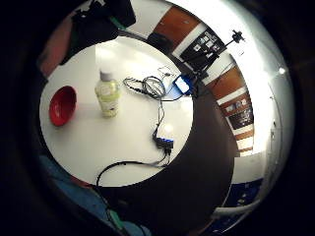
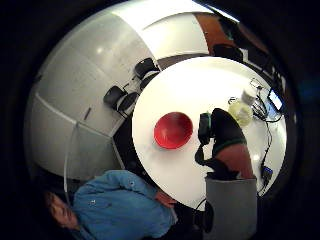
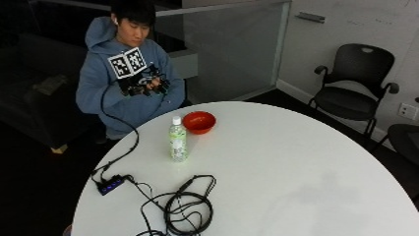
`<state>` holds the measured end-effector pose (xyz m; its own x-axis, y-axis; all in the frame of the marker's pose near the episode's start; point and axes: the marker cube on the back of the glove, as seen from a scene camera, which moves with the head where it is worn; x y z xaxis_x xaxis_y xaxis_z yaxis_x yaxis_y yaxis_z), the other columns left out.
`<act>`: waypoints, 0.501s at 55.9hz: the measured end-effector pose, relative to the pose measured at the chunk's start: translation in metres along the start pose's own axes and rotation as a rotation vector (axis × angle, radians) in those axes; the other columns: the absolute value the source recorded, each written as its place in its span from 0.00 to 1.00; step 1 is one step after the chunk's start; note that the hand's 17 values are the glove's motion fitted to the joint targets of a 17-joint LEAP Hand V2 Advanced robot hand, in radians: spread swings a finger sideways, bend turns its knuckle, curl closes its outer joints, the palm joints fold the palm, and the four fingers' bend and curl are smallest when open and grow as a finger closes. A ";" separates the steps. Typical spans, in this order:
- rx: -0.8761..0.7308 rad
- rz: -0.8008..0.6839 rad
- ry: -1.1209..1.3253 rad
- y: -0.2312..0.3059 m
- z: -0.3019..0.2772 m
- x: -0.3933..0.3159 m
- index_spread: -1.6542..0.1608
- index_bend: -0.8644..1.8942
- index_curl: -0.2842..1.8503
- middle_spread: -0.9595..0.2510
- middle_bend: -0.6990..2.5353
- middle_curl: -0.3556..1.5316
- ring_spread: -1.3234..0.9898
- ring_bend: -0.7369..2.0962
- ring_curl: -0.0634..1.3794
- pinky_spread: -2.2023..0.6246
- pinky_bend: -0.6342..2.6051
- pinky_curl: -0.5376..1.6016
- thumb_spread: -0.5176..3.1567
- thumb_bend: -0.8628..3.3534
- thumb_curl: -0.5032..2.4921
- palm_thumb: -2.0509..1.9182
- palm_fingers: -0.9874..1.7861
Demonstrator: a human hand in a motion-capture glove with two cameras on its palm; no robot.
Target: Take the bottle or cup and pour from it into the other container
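A clear bottle [image 3: 177,141] of pale yellow-green drink with a white cap stands upright on the round white table [image 3: 282,162], near the person's edge. Just behind it sits an empty red bowl [image 3: 199,122]. My gloved right hand [image 3: 144,86] is held up at the person's chest, well back from both and holding nothing; the bare hand touches it there. Both palm views look down on the table from above: the bottle [image 1: 107,96] beside the bowl [image 1: 62,104], and the bowl [image 2: 173,130] with the bottle [image 2: 241,111] partly hidden behind a hand.
A coil of black cables [image 3: 187,206] lies near the table's front edge. A small hub [image 3: 110,184] sits at the left rim with a cable running up to the hand. Black chairs [image 3: 353,83] stand beyond the table.
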<state>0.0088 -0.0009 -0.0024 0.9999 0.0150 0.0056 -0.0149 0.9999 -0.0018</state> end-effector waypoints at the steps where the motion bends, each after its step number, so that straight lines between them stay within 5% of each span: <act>1: 0.001 0.005 -0.003 0.000 -0.001 0.002 0.84 0.40 0.17 0.81 0.29 0.22 0.59 0.38 0.10 0.82 0.32 0.28 0.24 0.29 0.21 0.65 0.59; 11: 0.029 0.079 -0.056 0.005 -0.011 0.036 0.79 0.38 0.23 0.82 0.28 0.28 0.60 0.38 0.18 0.85 0.33 0.34 0.36 0.29 0.24 0.68 0.58; 28: 0.021 0.118 -0.086 0.010 -0.011 0.063 0.78 0.37 0.26 0.82 0.27 0.32 0.60 0.38 0.22 0.87 0.33 0.35 0.42 0.26 0.28 0.69 0.57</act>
<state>0.0717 0.0097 -0.0128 0.9870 0.1317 0.0922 -0.1334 0.9910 0.0130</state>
